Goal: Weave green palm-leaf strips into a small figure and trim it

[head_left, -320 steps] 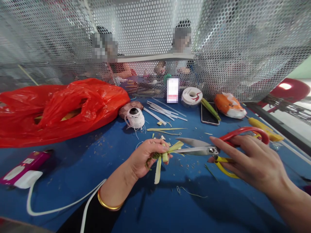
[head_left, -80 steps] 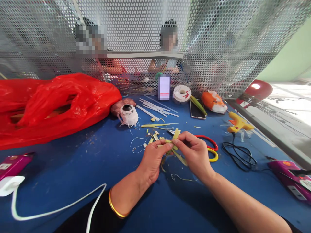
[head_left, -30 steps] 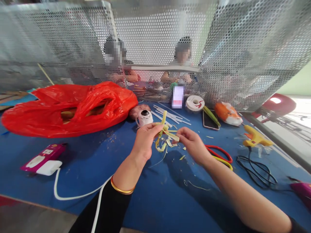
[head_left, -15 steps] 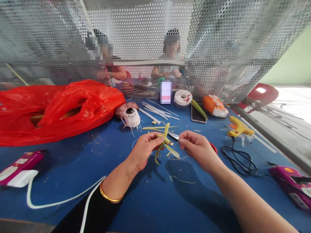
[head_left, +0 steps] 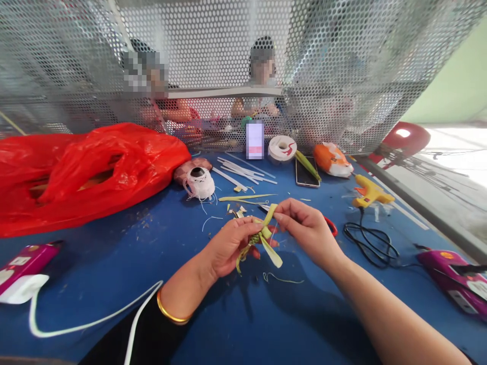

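Note:
My left hand [head_left: 232,246] is closed around a small woven piece of pale green leaf strips [head_left: 265,234], with loose strip ends sticking out to the right and below. At the upper end of the piece, my right hand [head_left: 306,228] pinches a strip between thumb and fingers. Partly behind my right hand lies a pair of scissors, its red handle [head_left: 331,226] showing at the right and a blade tip at the left. A loose thread [head_left: 283,279] rests on the blue table below the hands. Cut leaf strips [head_left: 247,197] lie just beyond them.
A red plastic bag [head_left: 95,177] fills the left side. Farther back are a white thread spool [head_left: 200,185], white strips [head_left: 247,170], a ribbon roll [head_left: 282,148] and a phone [head_left: 306,175]. A yellow glue gun [head_left: 371,192] with a black cord lies right. Perforated metal [head_left: 213,45] stands behind.
My right hand has moved left and taken hold of a leaf strip on the woven piece. My left hand has tilted the piece and brought it slightly lower.

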Motion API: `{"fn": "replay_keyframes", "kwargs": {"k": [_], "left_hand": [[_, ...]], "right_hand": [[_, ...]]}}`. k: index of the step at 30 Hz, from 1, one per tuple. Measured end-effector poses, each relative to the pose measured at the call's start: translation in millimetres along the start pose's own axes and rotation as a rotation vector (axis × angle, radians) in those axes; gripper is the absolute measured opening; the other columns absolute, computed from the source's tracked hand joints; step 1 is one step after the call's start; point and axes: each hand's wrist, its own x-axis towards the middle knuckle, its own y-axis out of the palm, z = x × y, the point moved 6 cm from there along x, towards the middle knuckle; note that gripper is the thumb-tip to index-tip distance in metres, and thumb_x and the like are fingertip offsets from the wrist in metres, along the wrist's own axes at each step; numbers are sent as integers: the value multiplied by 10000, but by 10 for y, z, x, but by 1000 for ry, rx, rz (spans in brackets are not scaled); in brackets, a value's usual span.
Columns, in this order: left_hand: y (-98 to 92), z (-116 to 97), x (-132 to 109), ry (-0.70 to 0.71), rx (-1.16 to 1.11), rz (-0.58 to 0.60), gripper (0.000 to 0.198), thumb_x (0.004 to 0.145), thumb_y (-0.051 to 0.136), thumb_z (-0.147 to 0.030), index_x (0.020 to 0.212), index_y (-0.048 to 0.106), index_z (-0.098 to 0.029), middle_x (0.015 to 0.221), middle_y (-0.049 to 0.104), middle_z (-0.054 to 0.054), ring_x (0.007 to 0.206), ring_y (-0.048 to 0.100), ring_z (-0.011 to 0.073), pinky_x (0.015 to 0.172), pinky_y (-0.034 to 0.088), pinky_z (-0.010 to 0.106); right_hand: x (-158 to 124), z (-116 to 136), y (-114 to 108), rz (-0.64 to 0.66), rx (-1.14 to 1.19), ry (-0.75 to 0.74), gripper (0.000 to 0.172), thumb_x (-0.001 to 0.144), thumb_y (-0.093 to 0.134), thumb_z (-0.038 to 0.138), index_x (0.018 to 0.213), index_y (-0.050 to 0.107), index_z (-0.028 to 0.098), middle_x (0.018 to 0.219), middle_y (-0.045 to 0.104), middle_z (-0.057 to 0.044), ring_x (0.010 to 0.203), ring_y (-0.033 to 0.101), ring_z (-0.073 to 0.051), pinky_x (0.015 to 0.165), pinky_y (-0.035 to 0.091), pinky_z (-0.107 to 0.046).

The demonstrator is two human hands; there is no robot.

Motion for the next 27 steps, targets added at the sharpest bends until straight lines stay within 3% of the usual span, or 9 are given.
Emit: {"fn": "replay_keyframes", "kwargs": {"k": [7,14,17,21,27], "left_hand": [[-68,-23,14,-9,-41,1,137,758,727,-292,808,721,-164,774,683,35,534,543,60,442,385,175],[-124,-86,8,8,-2,-72,152,730,732,-306,794,746,-169,797,702,49,685,610,108,615,448,211],[-168,-119,14,34,47,-153,203,727,731,-331,854,766,-177,868,715,63,764,620,127,671,450,226],[-196,-200,-6,85,68,-244,211,708,740,-342,860,771,-199,949,720,69,765,608,126,616,422,218],[-68,-124,-12,67,81,-99,178,734,728,-327,862,767,-210,961,721,58,730,593,105,585,418,196]], "right_hand": [[21,-13,-124,-79,-149,-44,164,850,569,346,873,616,191,585,460,56,534,381,-99,501,313,-241],[28,24,-117,143,-332,-110,195,852,596,351,746,646,196,631,581,14,594,466,-124,545,366,-261],[37,75,-212,46,-452,-173,201,854,586,326,708,639,198,626,599,5,594,490,-130,558,378,-263],[44,105,-286,-46,-566,-212,181,850,580,294,703,633,202,607,601,5,569,499,-131,553,373,-263],[22,77,-113,63,-444,-178,212,868,581,314,701,649,203,613,601,14,555,479,-117,531,356,-251]]}}
